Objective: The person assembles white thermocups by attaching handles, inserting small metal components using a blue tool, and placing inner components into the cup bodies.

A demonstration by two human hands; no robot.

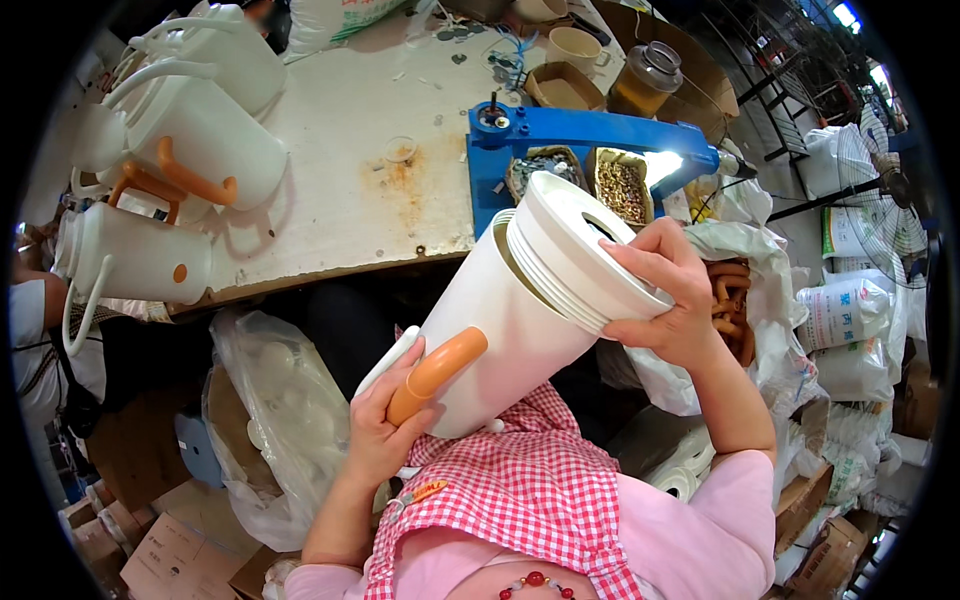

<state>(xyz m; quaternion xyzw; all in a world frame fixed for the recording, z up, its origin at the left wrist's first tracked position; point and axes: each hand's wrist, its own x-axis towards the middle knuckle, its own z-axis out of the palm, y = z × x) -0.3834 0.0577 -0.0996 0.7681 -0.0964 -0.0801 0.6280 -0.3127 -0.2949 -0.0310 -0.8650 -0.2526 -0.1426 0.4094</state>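
two hands [380, 425] [665, 300] grip a white jug [500, 330], its orange handle at 7 o'clock; right hand seats the collar [575, 250], likely pressing next.

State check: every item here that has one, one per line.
white jug body: tilted, held over the lap
threaded white collar: seated on the jug's mouth
orange handle: attached
left hand: gripping handle
right hand: on collar rim
glass jar: upright, lidded
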